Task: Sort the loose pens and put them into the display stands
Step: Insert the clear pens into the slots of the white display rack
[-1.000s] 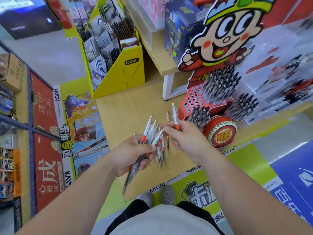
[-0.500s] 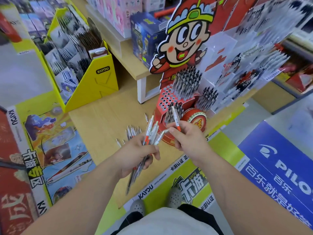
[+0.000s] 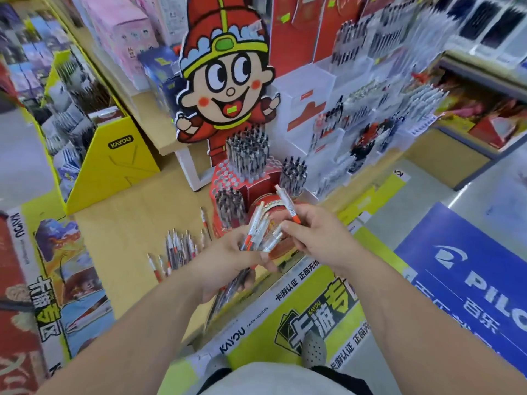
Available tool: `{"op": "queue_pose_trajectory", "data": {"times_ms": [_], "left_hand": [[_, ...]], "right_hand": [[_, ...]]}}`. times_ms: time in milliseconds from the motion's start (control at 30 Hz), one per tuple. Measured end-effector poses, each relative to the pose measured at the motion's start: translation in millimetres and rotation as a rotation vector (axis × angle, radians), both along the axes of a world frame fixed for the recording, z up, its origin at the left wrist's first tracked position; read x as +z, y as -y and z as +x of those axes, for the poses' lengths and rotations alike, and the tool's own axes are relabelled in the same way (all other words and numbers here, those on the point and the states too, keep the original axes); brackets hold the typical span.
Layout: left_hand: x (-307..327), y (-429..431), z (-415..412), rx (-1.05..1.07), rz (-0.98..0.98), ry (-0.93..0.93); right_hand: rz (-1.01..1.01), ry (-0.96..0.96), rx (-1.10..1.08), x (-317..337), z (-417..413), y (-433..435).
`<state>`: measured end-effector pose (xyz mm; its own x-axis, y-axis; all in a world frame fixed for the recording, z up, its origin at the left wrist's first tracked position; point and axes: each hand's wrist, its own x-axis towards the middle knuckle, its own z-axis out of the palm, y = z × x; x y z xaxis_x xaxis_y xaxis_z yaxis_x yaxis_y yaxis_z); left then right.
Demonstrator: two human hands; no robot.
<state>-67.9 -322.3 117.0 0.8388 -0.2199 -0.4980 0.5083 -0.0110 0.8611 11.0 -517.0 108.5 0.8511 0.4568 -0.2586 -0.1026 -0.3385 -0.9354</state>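
Observation:
My left hand [image 3: 228,263] grips a bundle of white pens [image 3: 258,233] with orange grips, their tips pointing down past my palm. My right hand [image 3: 316,238] pinches a single white pen [image 3: 287,203] with an orange grip, held tilted just in front of the red display stand [image 3: 228,178]. The stand has rows of holes; three clusters of dark-capped pens [image 3: 248,152] stand in it. More loose pens [image 3: 179,246] lie on the wooden table [image 3: 114,229] left of my hands.
A cartoon cardboard figure [image 3: 225,81] rises behind the stand. A yellow card display box [image 3: 114,158] stands at the left. Clear acrylic pen racks [image 3: 356,115] fill the right side. The table's front edge runs under my wrists, above the floor.
The view has swung up and right, toward the stand. My hands with the bundle and the single pen have moved right, away from the loose pens on the table, and now sit in front of the stand.

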Motion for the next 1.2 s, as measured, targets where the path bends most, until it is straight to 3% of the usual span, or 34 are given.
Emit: {"op": "queue_pose_trajectory", "data": {"times_ms": [367, 567, 767, 1033, 1200], "left_hand": [[6, 132, 60, 0.011, 0.179, 0.011], [11, 165, 78, 0.026, 0.161, -0.026], [17, 180, 103, -0.025, 0.3, 0.093], [8, 172, 142, -0.019, 0.314, 0.171], [11, 152, 180, 0.021, 0.214, 0.2]], "right_hand": [[-0.083, 0.086, 0.108, 14, 63, 140], [-0.043, -0.04, 0.193, 24, 88, 182], [-0.058, -0.203, 0.169, 27, 107, 191], [-0.196, -0.144, 0.048, 29, 137, 170], [-0.219, -0.059, -0.057, 43, 168, 146]]}}
